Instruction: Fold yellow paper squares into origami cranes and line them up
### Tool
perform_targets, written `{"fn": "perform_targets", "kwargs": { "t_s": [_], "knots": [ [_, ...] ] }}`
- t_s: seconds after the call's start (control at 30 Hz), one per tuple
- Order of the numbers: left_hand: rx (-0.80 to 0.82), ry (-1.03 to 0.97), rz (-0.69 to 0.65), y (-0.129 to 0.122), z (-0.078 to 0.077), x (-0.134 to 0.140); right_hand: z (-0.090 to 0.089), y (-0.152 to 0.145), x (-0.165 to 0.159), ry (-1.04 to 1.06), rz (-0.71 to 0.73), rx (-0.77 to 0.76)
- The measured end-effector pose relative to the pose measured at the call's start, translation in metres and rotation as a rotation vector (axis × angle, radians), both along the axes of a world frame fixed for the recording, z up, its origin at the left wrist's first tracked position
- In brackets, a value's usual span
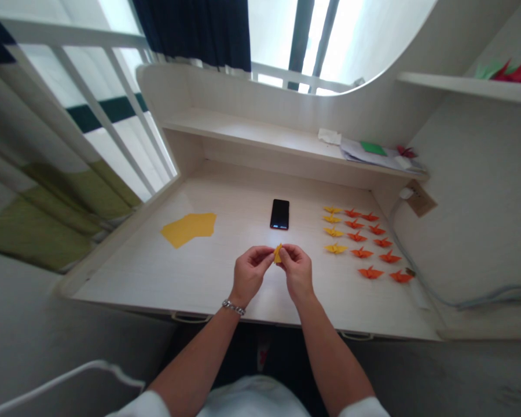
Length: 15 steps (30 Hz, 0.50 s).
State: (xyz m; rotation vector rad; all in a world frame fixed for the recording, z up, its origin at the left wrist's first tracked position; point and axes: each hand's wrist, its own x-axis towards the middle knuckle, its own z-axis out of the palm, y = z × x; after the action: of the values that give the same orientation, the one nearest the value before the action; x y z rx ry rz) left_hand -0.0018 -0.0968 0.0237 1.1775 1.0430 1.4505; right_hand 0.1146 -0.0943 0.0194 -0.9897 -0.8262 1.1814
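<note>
A small folded piece of yellow paper (pixel 278 253) is pinched between my two hands above the front middle of the desk. My left hand (pixel 250 272) grips its left side with thumb and fingers, and my right hand (pixel 297 267) has hold of its right side. The fingers hide part of the folds. To the right stand rows of finished paper cranes, yellow ones (pixel 333 232) nearest my hands and orange ones (pixel 362 252) beyond them. Flat yellow paper sheets (pixel 189 228) lie overlapping on the left of the desk.
A black phone (pixel 280 214) lies just beyond my hands on the white desk (pixel 238 191). Papers (pixel 356 152) with a green square (pixel 373 149) rest on the back shelf (pixel 252 132). A grey cable (pixel 434 298) runs down the right wall from a socket (pixel 420 198).
</note>
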Motion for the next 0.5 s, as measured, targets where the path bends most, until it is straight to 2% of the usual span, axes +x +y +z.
{"fn": "perform_targets", "kwargs": {
  "t_s": [0.23, 0.5],
  "knots": [
    [0.024, 0.061, 0.044, -0.001, 0.005, -0.001, -0.001, -0.002, -0.001, 0.035, 0.009, 0.024],
    [0.041, 0.158, -0.038, -0.003, 0.014, -0.007, -0.001, -0.001, -0.002, 0.068, -0.018, 0.036]
  ]
}}
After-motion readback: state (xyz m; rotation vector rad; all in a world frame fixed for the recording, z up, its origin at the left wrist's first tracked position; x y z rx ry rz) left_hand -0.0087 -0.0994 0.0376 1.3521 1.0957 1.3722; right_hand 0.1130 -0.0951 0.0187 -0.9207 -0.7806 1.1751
